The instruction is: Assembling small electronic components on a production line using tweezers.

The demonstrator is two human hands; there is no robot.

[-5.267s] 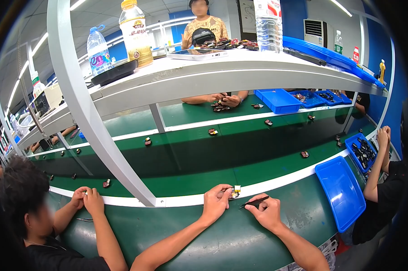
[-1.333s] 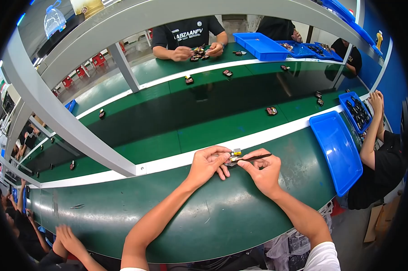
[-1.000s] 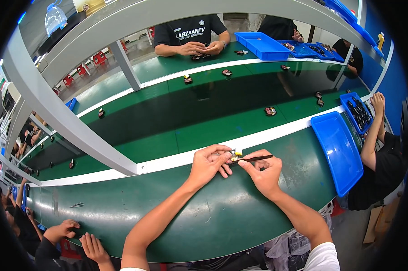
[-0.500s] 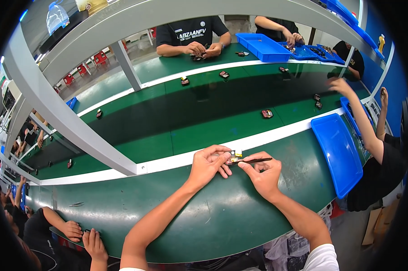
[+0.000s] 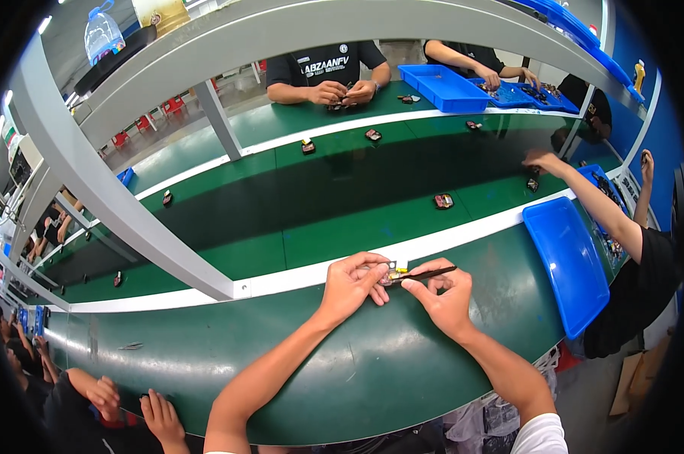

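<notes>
Both forearms angled in from near edge over green desk (image 5: 206, 356), left hand (image 5: 351, 281) curled, fingertips pinching small part (image 5: 393, 269) at desk's far white edge, right hand (image 5: 442, 293) clenched on thin dark tool (image 5: 427, 274), tip on part, blue tray (image 5: 569, 261) right.

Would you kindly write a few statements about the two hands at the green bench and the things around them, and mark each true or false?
1. The left hand pinches a small part at the white strip. True.
2. The right hand is empty. False: it holds a thin dark tool that points at the part.
3. A blue tray lies to the person's right. True.
4. The belt beyond the strip is red. False: it is green.
</notes>
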